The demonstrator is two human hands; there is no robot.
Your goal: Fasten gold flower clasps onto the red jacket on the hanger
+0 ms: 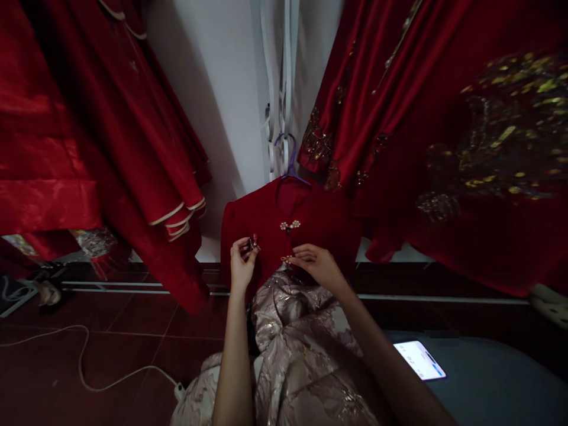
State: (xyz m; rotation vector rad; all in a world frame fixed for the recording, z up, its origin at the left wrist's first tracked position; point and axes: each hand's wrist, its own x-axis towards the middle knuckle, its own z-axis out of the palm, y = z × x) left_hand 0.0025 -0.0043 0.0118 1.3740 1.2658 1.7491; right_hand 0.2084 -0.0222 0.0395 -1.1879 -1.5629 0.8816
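A red jacket point(310, 213) hangs in front of me on a purple hanger point(290, 154). My left hand point(242, 260) pinches a small jewelled brooch point(254, 242) with a red part against the jacket's left side. At the front opening, my right hand point(319, 263) has its fingertips and thumb together at the right end of a gold clasp point(286, 259). How firmly it grips that clasp is hard to see. Just above, a pearl-and-gold clasp point(290, 225) spans the opening, untouched. Shiny patterned fabric point(302, 331) covers my lap below the jacket.
Red garments point(146, 136) with pale trim hang at left; red gowns point(355, 118) with gold sequins hang at right. White metal bars point(277, 77) rise behind the hanger. A lit phone point(419, 360) lies on a grey surface at lower right. A white cable point(102, 387) crosses the tiled floor.
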